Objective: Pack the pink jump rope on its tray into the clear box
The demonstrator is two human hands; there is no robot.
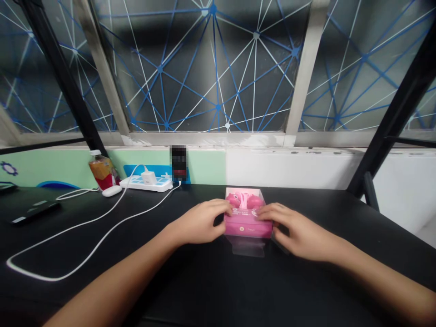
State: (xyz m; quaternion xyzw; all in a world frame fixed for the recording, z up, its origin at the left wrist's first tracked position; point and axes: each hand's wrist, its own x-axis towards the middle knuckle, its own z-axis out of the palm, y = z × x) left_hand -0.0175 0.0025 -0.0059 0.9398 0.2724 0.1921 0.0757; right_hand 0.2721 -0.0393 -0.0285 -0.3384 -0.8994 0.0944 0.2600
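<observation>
A small pink box (245, 229) with clear plastic walls stands on the black table (316, 204), holding a pink item, possibly earphones, whose exact form I cannot tell. My left hand (199, 221) grips the box's left side, with its fingers reaching over the top edge. From the other side, my right hand (289, 229) holds the box, fingertips resting on its upper right. A clear plastic flap (248, 247) sticks out from the box's near side toward me, lying low over the tabletop.
Behind the box lie a white power strip (146, 184) with a white charger (149, 176), a white mouse (111, 190) and a juice bottle (102, 171). A white cable (81, 222) loops across the left of the table. A dark phone (36, 212) lies further left.
</observation>
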